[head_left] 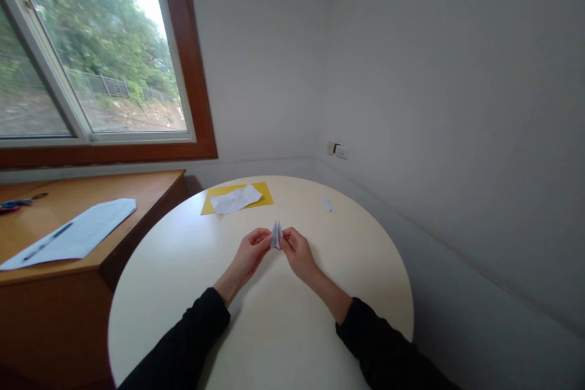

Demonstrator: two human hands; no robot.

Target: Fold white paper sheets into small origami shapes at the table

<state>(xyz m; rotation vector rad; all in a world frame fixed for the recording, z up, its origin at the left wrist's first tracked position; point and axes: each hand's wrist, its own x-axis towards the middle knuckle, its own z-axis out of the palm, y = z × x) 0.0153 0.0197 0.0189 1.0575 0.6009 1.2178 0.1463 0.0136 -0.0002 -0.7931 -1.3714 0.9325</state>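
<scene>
One round cream counter [192,292] is filling the lower middle of the view, carrying most of the items.

One wooden side counter [68,207] is standing to the left, under the window [91,49], and is bearing one white paper sheet [77,234] with one pen [48,241] lying on it; one pair of scissors [21,202] is lying near the far edge.

One yellow sheet [265,193] is lying flat at the far side of the round counter, with one crumpled white paper [236,199] resting on top of it.

Two black sleeves are reaching in from the bottom edge.

One left hand [249,254] is pinching the left side of the folded paper between fingertips and thumb, narrowly closed.

One right hand [299,253] is pinching the right side of the same piece, likewise narrowly closed.

One folded white paper piece [276,235] is being held between both hands, just above the middle of the round counter. Small, creased, pale bluish-white; it is standing upright, long axis roughly vertical, narrow tip pointing up.

One small white paper scrap [327,203] is lying alone on the round counter, well apart to the right of the yellow sheet.
</scene>
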